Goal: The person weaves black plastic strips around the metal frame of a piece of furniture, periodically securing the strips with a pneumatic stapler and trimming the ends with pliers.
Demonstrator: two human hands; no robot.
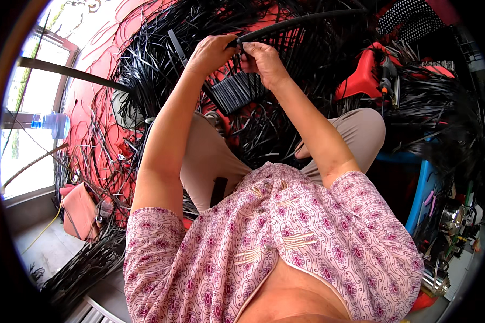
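Up at the top middle, my two hands meet at the near end of a curved black rod (pixel 302 20), which arcs away to the right. My left hand (pixel 214 54) is closed, its fingertips pinching the rod's end. Close beside it, my right hand (pixel 266 62) pinches the same spot between thumb and fingers. Just below the hands lies a woven black panel (pixel 239 91) made of flat strips, between my bent knees. How the rod joins the panel is hidden by the hands and tangled strips.
Loose black strips (pixel 151 46) cover much of the red floor (pixel 99 107). A red stool (pixel 357 75) with a hand tool (pixel 386 75) stands to the right, and a blue tub (pixel 419 196) nearer me. At left are a water jug (pixel 59 125) and a pink case (pixel 80 212).
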